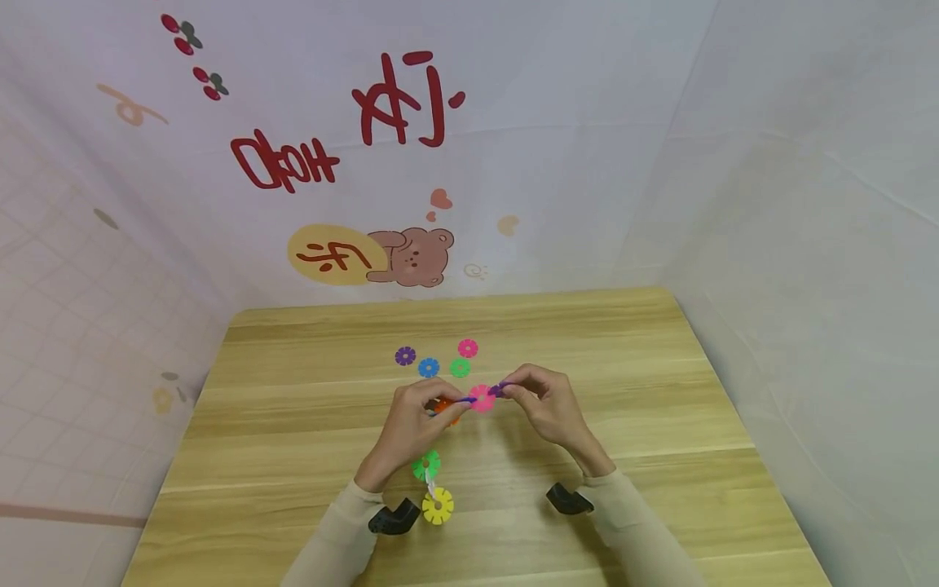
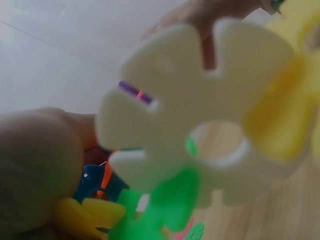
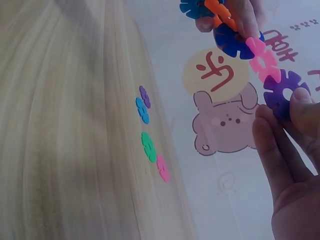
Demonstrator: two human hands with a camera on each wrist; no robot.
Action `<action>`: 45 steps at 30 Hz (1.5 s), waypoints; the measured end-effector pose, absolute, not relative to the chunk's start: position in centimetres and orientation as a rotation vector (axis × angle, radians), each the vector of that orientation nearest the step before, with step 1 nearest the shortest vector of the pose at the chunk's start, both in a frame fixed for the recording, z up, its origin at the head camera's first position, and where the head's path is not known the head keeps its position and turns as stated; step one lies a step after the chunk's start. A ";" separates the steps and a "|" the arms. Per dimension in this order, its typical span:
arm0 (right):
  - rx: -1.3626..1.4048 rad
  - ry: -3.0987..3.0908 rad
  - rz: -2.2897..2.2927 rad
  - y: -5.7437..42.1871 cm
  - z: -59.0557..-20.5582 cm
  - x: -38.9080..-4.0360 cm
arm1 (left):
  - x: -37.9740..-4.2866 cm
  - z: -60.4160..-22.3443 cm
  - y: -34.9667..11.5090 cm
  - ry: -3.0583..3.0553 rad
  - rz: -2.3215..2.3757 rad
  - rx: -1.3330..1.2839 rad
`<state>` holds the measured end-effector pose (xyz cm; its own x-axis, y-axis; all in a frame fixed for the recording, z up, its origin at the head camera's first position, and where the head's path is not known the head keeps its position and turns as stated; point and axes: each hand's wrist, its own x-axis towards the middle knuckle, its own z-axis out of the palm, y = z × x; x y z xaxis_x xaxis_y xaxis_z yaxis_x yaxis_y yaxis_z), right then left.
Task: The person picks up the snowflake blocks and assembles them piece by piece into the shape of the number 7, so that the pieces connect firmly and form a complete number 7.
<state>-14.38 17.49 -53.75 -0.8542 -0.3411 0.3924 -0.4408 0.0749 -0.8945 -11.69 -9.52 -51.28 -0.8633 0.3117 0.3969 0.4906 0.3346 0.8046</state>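
Note:
A chain of notched plastic discs hangs between the two hands, above the table. My left hand (image 1: 411, 420) pinches a dark blue disc (image 3: 232, 44) within it. From there an orange disc (image 3: 220, 12) and a teal disc (image 3: 192, 7) lead off; lower down come a green disc (image 1: 433, 469), a white disc (image 2: 170, 115) and a yellow disc (image 1: 438, 515). On the other side, a pink disc (image 3: 256, 65) is slotted to the blue one. My right hand (image 1: 546, 403) pinches a purple disc (image 3: 275, 100) between thumb and fingers, its edge at the pink disc's edge.
Four-colour loose discs lie flat towards the back of the wooden table (image 1: 587, 326): purple (image 1: 399, 356), blue (image 1: 422, 368), green (image 1: 454, 368) and pink (image 1: 462, 349). Behind the table rises a printed cloth wall (image 1: 557, 163); more pale cloth (image 1: 792, 244) hangs on the right.

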 end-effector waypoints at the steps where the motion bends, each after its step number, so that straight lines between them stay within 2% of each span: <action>1: 0.820 -2.238 1.916 17.5 -53.7 -14.4 | -11.7 -51.3 -9.5 -2.411 -1.565 -0.740; 29: 0.774 -2.029 1.991 15.4 -53.1 -13.8 | -11.6 -51.9 -9.1 -2.247 -1.773 -0.757; 45: 0.817 -2.275 1.921 16.5 -53.0 -13.9 | -11.0 -52.0 -9.0 -2.408 -1.694 -0.636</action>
